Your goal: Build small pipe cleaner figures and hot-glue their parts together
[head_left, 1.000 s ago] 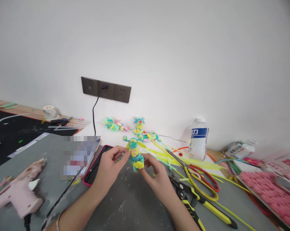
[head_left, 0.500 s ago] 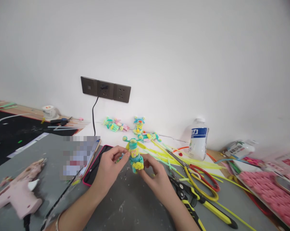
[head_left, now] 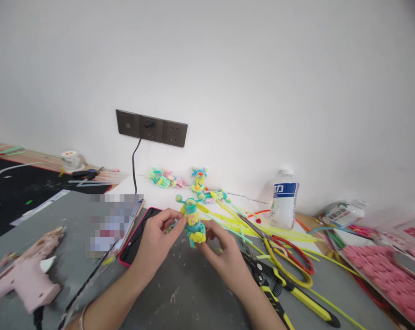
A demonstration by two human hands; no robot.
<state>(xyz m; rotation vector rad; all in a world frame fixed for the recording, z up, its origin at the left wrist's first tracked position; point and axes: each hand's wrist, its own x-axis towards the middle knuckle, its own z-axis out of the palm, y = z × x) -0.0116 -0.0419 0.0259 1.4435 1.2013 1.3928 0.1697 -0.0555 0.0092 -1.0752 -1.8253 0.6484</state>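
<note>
the left hand (head_left: 161,238) pinched the left side of a small green and yellow fuzzy-wire doll (head_left: 193,220), and the right hand (head_left: 225,250) pinched its lower right. the doll was upright between them, over a flat grey mat (head_left: 186,293). it looked like a holding-and-shaping step; the next move called for soft, steady fingers. metal scissors with red and yellow loops (head_left: 269,238) lay right, a pale pink plastic glue gun (head_left: 30,280) near left.

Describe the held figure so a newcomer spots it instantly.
From the dark socket panel on the wall, look down to the left hand and right hand. Between them is a teal-and-yellow figure; unlike the other figures by the wall, it alone is held.
</note>
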